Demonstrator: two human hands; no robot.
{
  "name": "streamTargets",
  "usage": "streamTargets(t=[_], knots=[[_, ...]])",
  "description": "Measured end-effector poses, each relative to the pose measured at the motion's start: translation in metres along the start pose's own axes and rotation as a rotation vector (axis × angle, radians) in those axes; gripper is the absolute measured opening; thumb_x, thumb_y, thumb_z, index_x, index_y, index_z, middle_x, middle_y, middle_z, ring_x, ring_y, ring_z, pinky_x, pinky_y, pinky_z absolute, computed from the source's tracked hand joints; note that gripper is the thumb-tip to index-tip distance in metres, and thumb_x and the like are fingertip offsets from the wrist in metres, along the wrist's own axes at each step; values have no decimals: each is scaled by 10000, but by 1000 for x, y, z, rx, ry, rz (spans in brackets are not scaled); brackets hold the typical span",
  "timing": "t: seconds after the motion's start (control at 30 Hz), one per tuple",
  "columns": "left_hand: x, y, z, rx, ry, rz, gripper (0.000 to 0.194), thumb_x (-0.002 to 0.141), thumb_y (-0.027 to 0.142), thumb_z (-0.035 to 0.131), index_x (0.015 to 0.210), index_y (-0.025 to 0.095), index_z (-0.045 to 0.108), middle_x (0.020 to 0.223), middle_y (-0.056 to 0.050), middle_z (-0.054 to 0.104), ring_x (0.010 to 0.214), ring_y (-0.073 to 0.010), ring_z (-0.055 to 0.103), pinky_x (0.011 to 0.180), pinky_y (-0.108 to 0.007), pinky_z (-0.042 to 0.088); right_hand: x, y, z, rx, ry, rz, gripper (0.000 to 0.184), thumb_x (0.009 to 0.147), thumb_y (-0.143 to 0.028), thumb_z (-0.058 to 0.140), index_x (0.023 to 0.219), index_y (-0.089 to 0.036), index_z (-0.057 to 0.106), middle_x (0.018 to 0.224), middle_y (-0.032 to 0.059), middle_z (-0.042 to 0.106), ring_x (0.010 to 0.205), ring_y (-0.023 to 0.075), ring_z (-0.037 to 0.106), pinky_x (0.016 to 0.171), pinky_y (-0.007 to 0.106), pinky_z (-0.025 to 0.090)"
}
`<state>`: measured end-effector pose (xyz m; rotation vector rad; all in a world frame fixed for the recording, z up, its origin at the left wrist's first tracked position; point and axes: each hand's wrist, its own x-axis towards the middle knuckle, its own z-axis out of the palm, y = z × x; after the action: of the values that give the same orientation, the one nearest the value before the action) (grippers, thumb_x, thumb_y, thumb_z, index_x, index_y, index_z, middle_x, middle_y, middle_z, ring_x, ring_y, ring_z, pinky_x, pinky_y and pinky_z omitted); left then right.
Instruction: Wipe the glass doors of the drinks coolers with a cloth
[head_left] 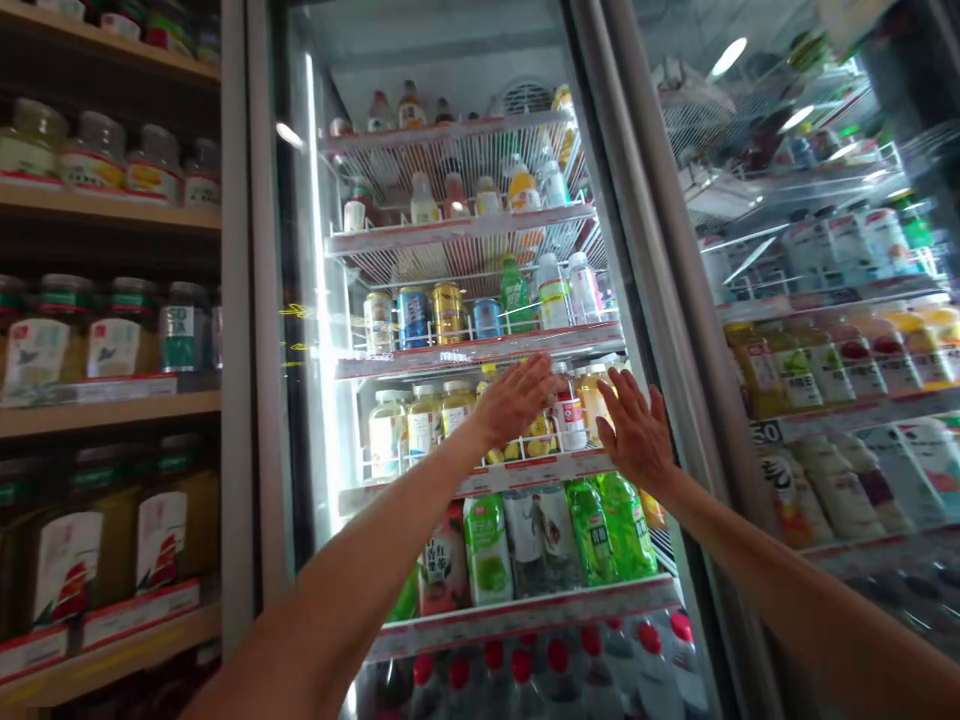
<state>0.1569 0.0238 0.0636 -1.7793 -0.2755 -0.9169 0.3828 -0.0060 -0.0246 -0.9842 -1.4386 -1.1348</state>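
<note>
Both bare arms reach toward a lit drinks fridge. My left hand (513, 402) is held flat with its fingers pointing right, in front of the shelf of jars, and it holds nothing. Partly behind it is a bottle with a red and white label (570, 415). To the right, my right hand (637, 428) has its fingers spread and is empty, close to the fridge's right door frame (675, 330). Pale drink jars (424, 420) stand left of my left hand. Whether either hand touches glass or anything else, I cannot tell.
Cans (448, 312) and bottles line the shelf above the hands. Below are green bottles (622, 525) and red-capped bottles (559, 665). Wooden shelves with jars (52, 340) stand left. Another glass-fronted fridge with bottled drinks (840, 365) is on the right.
</note>
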Motion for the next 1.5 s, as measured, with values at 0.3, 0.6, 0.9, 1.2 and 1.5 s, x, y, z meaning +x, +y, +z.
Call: streamTargets(t=[0.3,0.6,0.9,1.2,1.5], knots=[[76,-29,24,38,341,-547,389,856,241,419,1234,153,421,1400,-144,330,1331,-294,233,1064,-550,252,12,53,-37,-83,38,31,546,862,-273,370,1387,-206,236,1451,101,284,1349,235,226,1079,493,172],[110,81,68,-48,-116,209,326,905,337,368,1177,212,497,1349,-61,438,1290,-196,341,1068,-392,294,10,86,-64,-126,112,27,520,852,-269,398,1361,-215,305,1431,102,327,1327,233,284,1072,488,201],[59,137,75,-106,-171,337,311,905,293,372,1183,235,497,1348,-33,445,1288,-180,344,1055,-368,306,7,92,-70,-131,108,76,507,853,-269,386,1352,-202,325,1424,109,337,1323,237,289,1069,489,206],[65,40,28,110,30,-257,388,894,260,371,1257,138,434,1389,-143,367,1323,-255,270,1068,-493,248,13,60,-55,-47,78,51,544,861,-262,369,1388,-228,238,1442,81,307,1342,223,248,1074,486,222],[-5,28,-6,97,-111,83,400,876,267,428,1272,219,413,1372,-59,415,1308,-183,309,1087,-408,247,25,-2,-4,41,13,34,492,872,-240,344,1360,-203,299,1437,81,319,1350,216,228,1078,485,220]])
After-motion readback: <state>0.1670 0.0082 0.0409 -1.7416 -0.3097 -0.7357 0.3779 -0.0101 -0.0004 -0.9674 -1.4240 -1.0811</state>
